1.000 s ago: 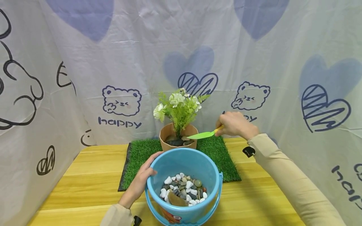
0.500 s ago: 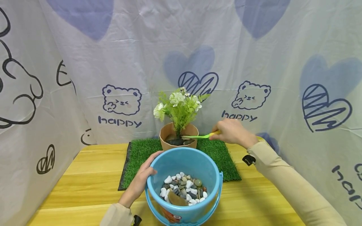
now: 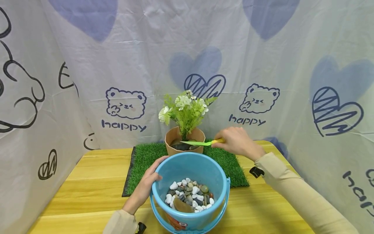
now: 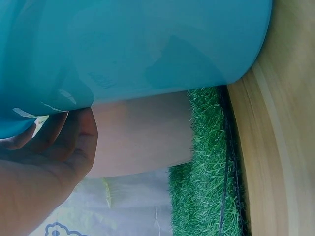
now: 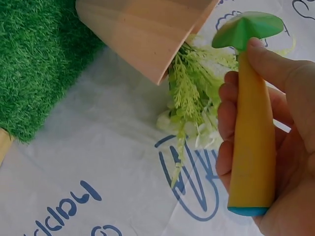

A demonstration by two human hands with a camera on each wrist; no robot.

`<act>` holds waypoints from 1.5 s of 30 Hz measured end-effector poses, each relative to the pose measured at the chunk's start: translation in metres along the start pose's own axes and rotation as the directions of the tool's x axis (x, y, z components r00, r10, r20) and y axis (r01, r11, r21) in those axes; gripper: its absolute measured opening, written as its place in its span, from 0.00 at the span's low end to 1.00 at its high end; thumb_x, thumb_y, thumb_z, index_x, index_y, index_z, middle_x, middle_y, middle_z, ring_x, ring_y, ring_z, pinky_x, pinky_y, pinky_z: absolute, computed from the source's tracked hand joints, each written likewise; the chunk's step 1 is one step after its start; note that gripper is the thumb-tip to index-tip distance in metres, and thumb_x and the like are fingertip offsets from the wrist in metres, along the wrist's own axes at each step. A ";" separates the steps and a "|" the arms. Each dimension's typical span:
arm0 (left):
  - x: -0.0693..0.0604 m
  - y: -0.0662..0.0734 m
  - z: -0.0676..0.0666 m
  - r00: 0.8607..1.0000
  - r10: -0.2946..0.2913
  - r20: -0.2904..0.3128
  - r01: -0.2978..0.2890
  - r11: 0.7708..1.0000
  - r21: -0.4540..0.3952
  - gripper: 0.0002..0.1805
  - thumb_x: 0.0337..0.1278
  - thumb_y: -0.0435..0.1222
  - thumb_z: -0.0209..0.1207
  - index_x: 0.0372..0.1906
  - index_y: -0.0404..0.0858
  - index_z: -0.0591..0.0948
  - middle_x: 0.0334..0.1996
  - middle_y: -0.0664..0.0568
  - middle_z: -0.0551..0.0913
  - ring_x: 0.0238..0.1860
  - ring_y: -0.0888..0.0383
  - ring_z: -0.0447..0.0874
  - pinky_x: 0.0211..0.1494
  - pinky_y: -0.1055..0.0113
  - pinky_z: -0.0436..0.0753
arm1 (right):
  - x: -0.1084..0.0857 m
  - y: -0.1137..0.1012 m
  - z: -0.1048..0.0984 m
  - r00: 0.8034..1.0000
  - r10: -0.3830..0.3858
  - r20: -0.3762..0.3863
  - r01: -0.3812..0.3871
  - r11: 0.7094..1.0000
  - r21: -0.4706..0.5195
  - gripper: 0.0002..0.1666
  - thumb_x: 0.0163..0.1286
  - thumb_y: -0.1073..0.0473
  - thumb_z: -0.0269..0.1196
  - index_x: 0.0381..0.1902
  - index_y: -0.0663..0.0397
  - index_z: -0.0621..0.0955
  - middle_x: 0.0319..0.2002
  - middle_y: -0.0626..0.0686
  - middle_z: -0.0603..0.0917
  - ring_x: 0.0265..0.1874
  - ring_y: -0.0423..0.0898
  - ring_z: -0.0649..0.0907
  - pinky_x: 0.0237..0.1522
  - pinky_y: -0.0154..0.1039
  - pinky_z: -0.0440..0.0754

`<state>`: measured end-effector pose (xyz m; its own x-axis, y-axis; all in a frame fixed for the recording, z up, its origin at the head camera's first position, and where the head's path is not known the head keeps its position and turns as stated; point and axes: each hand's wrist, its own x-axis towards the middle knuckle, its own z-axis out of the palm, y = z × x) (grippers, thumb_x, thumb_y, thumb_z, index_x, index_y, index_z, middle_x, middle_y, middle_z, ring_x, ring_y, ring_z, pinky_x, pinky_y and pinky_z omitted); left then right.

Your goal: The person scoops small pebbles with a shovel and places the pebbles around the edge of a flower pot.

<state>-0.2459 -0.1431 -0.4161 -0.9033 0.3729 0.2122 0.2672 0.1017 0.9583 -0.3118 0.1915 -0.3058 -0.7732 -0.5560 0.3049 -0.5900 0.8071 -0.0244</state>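
My right hand (image 3: 236,141) grips the yellow handle of a small garden trowel (image 5: 252,147), its thumb near the base of the green blade. In the head view the blade reaches over the tan flowerpot (image 3: 170,140), above the dark stones inside. A plant with white flowers (image 3: 187,112) stands upright in the pot. My left hand (image 3: 145,185) holds the left rim of a blue bucket (image 3: 190,162), thumb over the inner edge and fingers outside. Inside the bucket lie many pebbles (image 3: 193,196), white, grey and brown, with one larger brown stone (image 3: 182,206).
The pot stands on a green artificial grass mat (image 3: 225,162) just behind the bucket. Beneath is a yellow wooden table (image 3: 96,182). A printed white cloth (image 3: 163,39) closes off the back and both sides.
My right hand has moved left and slightly down, bringing the trowel blade further over the pot. The blade turned edge-on, then flatter again. The left hand and bucket stayed put.
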 end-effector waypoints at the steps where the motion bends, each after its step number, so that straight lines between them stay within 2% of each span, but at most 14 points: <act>1: 0.000 0.000 0.000 1.000 0.003 0.000 -0.003 1.000 0.002 0.37 0.54 0.31 0.40 0.73 0.54 0.62 0.70 0.42 0.65 0.63 0.36 0.72 0.55 0.49 0.79 | -0.001 -0.001 0.001 1.000 -0.006 -0.012 0.006 1.000 -0.004 0.17 0.63 0.38 0.64 0.38 0.39 0.89 0.33 0.42 0.88 0.24 0.35 0.80 0.20 0.32 0.72; 5: 0.000 0.000 0.000 1.000 0.005 -0.003 -0.005 1.000 -0.002 0.37 0.54 0.31 0.41 0.73 0.55 0.62 0.70 0.42 0.65 0.62 0.36 0.72 0.54 0.49 0.79 | -0.006 -0.006 0.006 0.996 -0.054 -0.071 0.051 0.998 -0.033 0.17 0.63 0.38 0.64 0.38 0.40 0.89 0.34 0.42 0.88 0.28 0.38 0.82 0.21 0.30 0.72; 8: 0.000 -0.001 0.001 1.000 0.003 -0.006 -0.003 1.000 -0.014 0.38 0.53 0.31 0.41 0.72 0.57 0.63 0.70 0.45 0.65 0.62 0.37 0.73 0.54 0.49 0.79 | -0.008 -0.009 0.010 0.991 -0.087 -0.097 0.082 0.995 -0.051 0.18 0.63 0.38 0.64 0.38 0.41 0.89 0.34 0.42 0.87 0.28 0.38 0.82 0.21 0.29 0.72; 21: 0.001 -0.002 0.001 1.000 0.012 -0.005 -0.012 1.000 -0.006 0.38 0.52 0.31 0.40 0.72 0.57 0.63 0.71 0.46 0.65 0.63 0.37 0.72 0.54 0.49 0.79 | -0.017 -0.015 0.017 0.987 -0.118 -0.112 0.116 0.993 -0.019 0.19 0.63 0.37 0.63 0.39 0.42 0.89 0.31 0.41 0.85 0.23 0.34 0.78 0.18 0.27 0.67; 29: 0.001 -0.002 0.001 1.000 0.025 0.000 -0.025 1.000 0.003 0.38 0.53 0.31 0.41 0.73 0.54 0.63 0.71 0.44 0.65 0.63 0.37 0.72 0.55 0.49 0.78 | -0.019 -0.014 0.016 0.957 -0.236 -0.168 0.244 0.970 0.025 0.14 0.61 0.37 0.64 0.32 0.36 0.88 0.25 0.35 0.80 0.18 0.28 0.70 0.17 0.26 0.65; 32: 0.001 -0.002 0.000 1.000 0.024 0.003 -0.024 1.000 0.006 0.38 0.53 0.31 0.41 0.73 0.54 0.62 0.70 0.43 0.65 0.62 0.37 0.72 0.54 0.51 0.79 | -0.020 -0.015 0.014 0.959 -0.255 -0.120 0.263 0.963 0.056 0.16 0.61 0.35 0.64 0.32 0.36 0.88 0.25 0.34 0.80 0.18 0.28 0.71 0.19 0.25 0.68; 38: 0.001 -0.002 0.000 1.000 0.024 0.003 -0.024 1.000 0.011 0.38 0.54 0.31 0.40 0.73 0.53 0.62 0.70 0.41 0.65 0.61 0.37 0.73 0.54 0.52 0.79 | -0.022 -0.019 0.009 0.969 -0.247 0.015 0.245 0.966 0.087 0.19 0.58 0.31 0.64 0.32 0.36 0.89 0.24 0.32 0.81 0.19 0.28 0.70 0.23 0.26 0.69; 41: 0.000 -0.002 0.000 1.000 0.023 0.002 -0.023 1.000 0.011 0.38 0.54 0.31 0.40 0.74 0.52 0.62 0.70 0.42 0.65 0.62 0.37 0.72 0.54 0.51 0.79 | -0.022 -0.024 0.005 0.963 -0.262 0.059 0.257 0.963 0.084 0.18 0.57 0.32 0.66 0.30 0.35 0.88 0.23 0.31 0.79 0.19 0.29 0.70 0.22 0.27 0.68; 45: -0.001 -0.004 0.000 1.000 0.022 -0.001 -0.022 1.000 0.011 0.38 0.54 0.31 0.40 0.75 0.47 0.60 0.70 0.42 0.65 0.62 0.36 0.72 0.54 0.49 0.79 | -0.022 -0.034 -0.002 0.946 -0.289 0.147 0.281 0.957 0.076 0.15 0.56 0.33 0.67 0.27 0.33 0.87 0.22 0.32 0.73 0.19 0.30 0.68 0.22 0.27 0.67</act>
<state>-0.2463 -0.1436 -0.4196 -0.8975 0.3742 0.2335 0.2907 0.1038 0.9512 -0.2744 0.1767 -0.3100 -0.5947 -0.7887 0.1556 -0.7994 0.6007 -0.0104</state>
